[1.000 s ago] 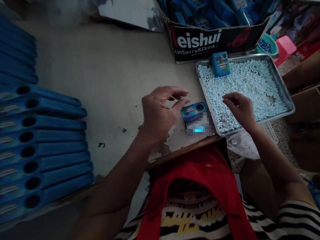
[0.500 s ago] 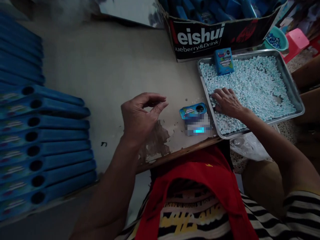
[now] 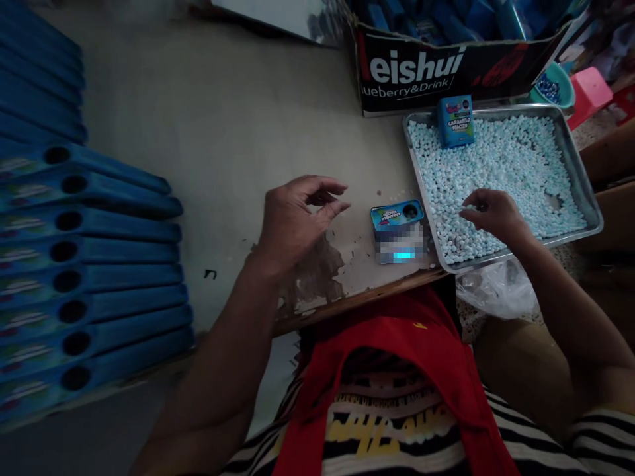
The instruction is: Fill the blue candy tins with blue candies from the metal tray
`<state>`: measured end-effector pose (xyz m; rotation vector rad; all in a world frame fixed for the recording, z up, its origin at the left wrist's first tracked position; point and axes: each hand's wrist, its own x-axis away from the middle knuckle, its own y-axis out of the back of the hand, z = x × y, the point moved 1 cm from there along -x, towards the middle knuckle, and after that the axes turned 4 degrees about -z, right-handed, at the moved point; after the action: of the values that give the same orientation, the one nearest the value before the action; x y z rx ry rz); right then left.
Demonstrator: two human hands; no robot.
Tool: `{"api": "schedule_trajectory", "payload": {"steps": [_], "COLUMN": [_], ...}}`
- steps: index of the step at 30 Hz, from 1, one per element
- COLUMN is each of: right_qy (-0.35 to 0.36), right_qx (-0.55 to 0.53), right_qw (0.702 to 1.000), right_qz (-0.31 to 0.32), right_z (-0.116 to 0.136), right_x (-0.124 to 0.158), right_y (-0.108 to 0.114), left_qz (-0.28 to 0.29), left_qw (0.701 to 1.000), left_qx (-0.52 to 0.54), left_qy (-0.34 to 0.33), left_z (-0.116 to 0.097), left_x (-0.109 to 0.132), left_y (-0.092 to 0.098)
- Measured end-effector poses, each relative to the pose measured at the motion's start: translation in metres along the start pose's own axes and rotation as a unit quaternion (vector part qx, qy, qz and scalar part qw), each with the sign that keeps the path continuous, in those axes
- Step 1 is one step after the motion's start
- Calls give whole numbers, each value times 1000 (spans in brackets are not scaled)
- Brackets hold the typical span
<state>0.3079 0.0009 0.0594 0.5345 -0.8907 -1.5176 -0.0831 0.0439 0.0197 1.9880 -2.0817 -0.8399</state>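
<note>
My left hand [image 3: 297,221] hovers over the worn table [image 3: 223,132], fingers loosely curled and apart, holding nothing I can see. To its right a small blue candy box [image 3: 397,215] with a round hole lies on the table near the front edge. My right hand [image 3: 491,211] is just above the pale blue candies [image 3: 510,165] in a metal tray [image 3: 516,110], fingertips pinched together, apparently on a few candies. A second small blue box [image 3: 455,120] stands upright in the tray's far left corner.
Several long blue boxes with round holes [image 3: 89,264] are stacked at the left. A black cardboard carton [image 3: 421,73] full of blue packs stands behind the tray. A clear plastic bag [image 3: 496,291] hangs below the table edge. A teal bowl [image 3: 553,82] and pink stool [image 3: 590,92] are far right.
My right hand, flat in the candies half a second ago, has lifted with its fingers pinched. My left hand drew back left from the small box and stays curled.
</note>
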Motion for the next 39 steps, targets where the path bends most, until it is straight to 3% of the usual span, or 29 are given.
{"api": "schedule_trajectory", "payload": {"steps": [3,7,11,17,20,24,28,33,39], "right_qy": [-66,-62,-1,168,235,259,238,147,-29], "right_qx": [-49,-138,-173,-45,24,65,32,-114,-317], "right_qw": [996,988,983,982,969,961,968,980,946], "right_qz": [43,26,57,76,67,70,69,67,-58], "right_z": [-5,5,45,115,130,132,133,127,62], "right_x": [2,3,7,11,9,7,8,6,0], "right_y": [-1,3,6,-1,-5,-8,-10,-7,10], "left_qz": [18,-16,-50,-32,-22,-18,-22,-20,-11], "left_qw": [999,998,998,999,999,999,998,999,999], "left_qx": [10,21,-2,-36,-42,-47,-53,-45,-46], "left_qy": [24,55,46,23,18,11,10,10,14], "left_z": [11,33,53,60,58,56,56,59,61], "left_x": [1,1,2,2,1,1,0,-1,-3], "left_y": [-9,-27,-44,-53,-54,-57,-58,-57,-56]}}
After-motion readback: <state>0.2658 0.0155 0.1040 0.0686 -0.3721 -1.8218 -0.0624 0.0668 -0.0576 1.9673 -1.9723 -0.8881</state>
